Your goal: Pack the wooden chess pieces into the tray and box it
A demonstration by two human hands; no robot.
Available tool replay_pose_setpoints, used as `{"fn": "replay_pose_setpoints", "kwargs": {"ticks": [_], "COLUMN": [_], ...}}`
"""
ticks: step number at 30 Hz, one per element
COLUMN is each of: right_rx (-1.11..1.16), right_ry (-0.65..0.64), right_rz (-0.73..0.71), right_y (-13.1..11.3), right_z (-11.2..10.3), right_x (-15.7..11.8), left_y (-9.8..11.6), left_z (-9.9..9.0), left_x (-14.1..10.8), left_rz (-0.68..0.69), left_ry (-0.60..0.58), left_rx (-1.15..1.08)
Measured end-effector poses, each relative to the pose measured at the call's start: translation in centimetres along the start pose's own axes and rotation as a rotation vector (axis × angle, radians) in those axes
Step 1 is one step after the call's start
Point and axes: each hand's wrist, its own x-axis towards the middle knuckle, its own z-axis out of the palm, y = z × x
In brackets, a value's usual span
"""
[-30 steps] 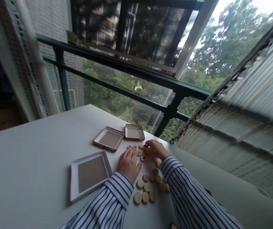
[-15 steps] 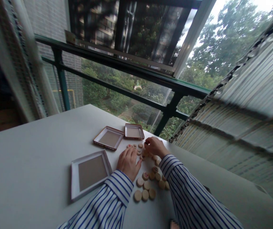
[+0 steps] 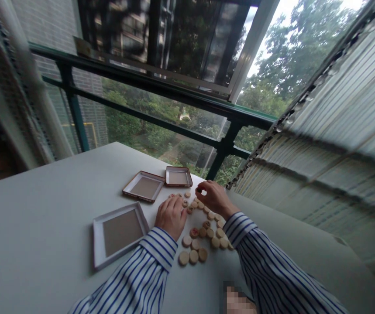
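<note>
Wooden discs (image 3: 202, 254) spread all over my white bench (image 3: 53, 218)

So both hands are out over the bench, well apart from the sleeves down but pretty close at the fingers. My left hand (image 3: 170, 216) is palm down with the fingers side by side, right next to the far bunch of discs. Can't tell if it's got one underneath. My right hand (image 3: 216, 198) is a bit farther out, thumb and forefinger curled toward each other, with something small and dark at the tips. Could be a disc, could be shadow, too tiny to say.

The discs run from between my hands in a loose curve toward my right sleeve (image 3: 272, 266), then bunch up nearer me, with three in a row at the front. Most look plain on top; one has a red mark (image 3: 194, 231) and the one just beside it a dark mark (image 3: 206, 224).

Off to the left is a big pale tray (image 3: 122, 231), with a mid-sized tray (image 3: 145, 187) and a small tray (image 3: 178, 176) behind it. Past the bench edge: green railing (image 3: 174, 92), then trees (image 3: 305, 52).
</note>
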Motion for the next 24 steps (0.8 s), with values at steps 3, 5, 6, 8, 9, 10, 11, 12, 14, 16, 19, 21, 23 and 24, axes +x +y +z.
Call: {"fn": "replay_pose_setpoints", "kwargs": {"ticks": [3,5,6,8,9,10,11,12,14,16,19,21,23,24], "right_rx": [0.025,0.037,0.045,0.057,0.062,0.067,0.072,0.076,0.086,0.096,0.114,0.125,0.132,0.133], "right_ry": [0.040,0.054,0.061,0.076,0.082,0.087,0.093,0.099,0.105,0.105,0.108,0.117,0.124,0.128], "right_rz": [-0.020,-0.025,-0.030,-0.035,-0.036,-0.036,-0.033,-0.030,-0.021,-0.008,0.006,0.011,0.011,0.011], "right_y": [0.0,0.1,0.1,0.2,0.2,0.3,0.3,0.3,0.3,0.3,0.3,0.3,0.3,0.3], "right_z": [-0.7,-1.2,-1.5,-2.0,-2.3,-2.5,-2.8,-3.1,-3.6,-4.2,-4.9,-5.4,-5.8,-6.1], "right_x": [-0.6,-1.1,-1.3,-1.8,-2.0,-2.3,-2.6,-2.9,-3.4,-4.0,-5.0,-5.7,-6.3,-6.7], "left_y": [0.0,0.0,0.0,0.1,0.2,0.3,0.4,0.5,0.9,1.4,2.3,2.9,3.4,3.7], "left_z": [-0.1,-0.1,-0.2,-0.2,-0.3,-0.3,-0.4,-0.6,-0.9,-1.2,-1.7,-1.9,-2.1,-2.1], "left_x": [0.1,0.1,0.2,0.2,0.2,0.2,0.2,0.2,0.1,0.1,0.0,-0.1,-0.2,-0.3], "left_rz": [0.001,0.008,0.013,0.017,0.015,0.013,0.010,0.006,0.003,-0.012,-0.029,-0.029,-0.046,-0.064], "left_ry": [0.017,0.036,0.045,0.063,0.069,0.075,0.081,0.086,0.091,0.088,0.084,0.087,0.077,0.067], "left_rx": [-0.015,-0.038,-0.055,-0.098,-0.124,-0.151,-0.178,-0.202,-0.246,-0.289,-0.350,-0.384,-0.416,-0.435]}}
